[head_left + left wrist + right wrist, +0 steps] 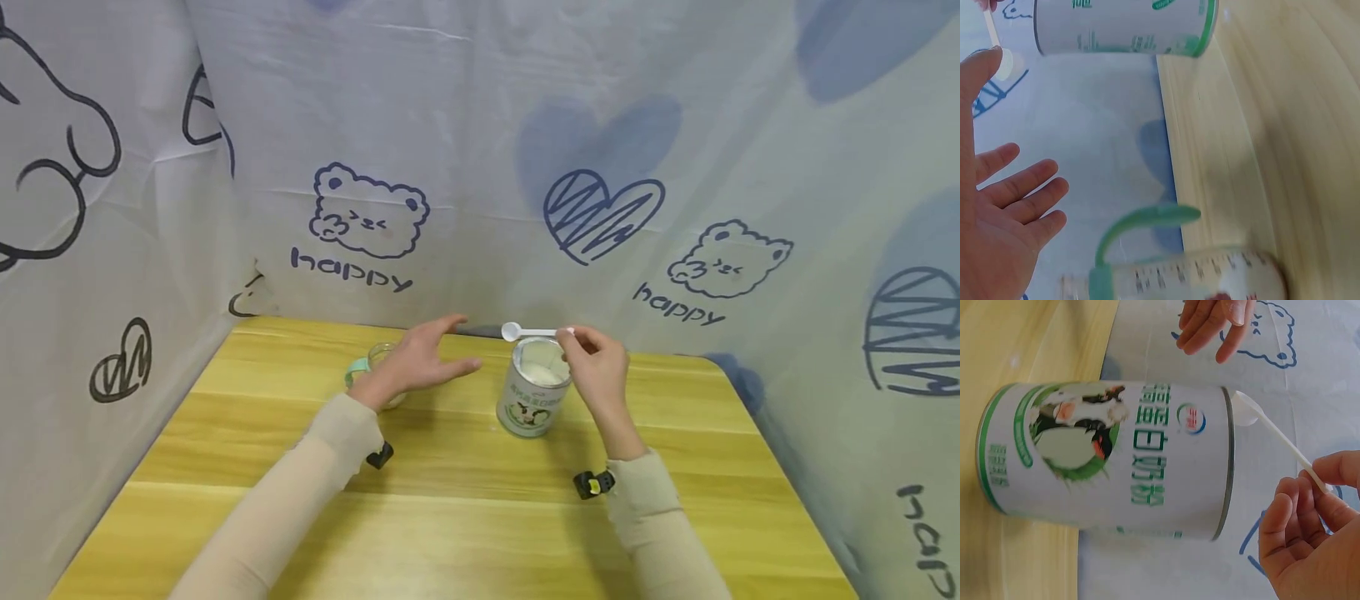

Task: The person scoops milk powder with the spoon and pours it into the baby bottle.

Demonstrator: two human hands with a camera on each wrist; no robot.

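My right hand pinches the handle end of a white plastic measuring scoop between thumb and fingers. The scoop is held over the rim of an open milk powder can, its bowl toward the left. Pale powder shows inside the can, which stands upright with a cow picture on its side. To the left, my left hand is held in the air with fingers spread and nothing in it. A glass measuring cup with a green handle stands beside that hand, partly hidden behind it in the head view.
Both the can and the cup stand toward the back of a wood-grain table. A pale cloth with printed bears and hearts hangs right behind the table's back edge and along both sides.
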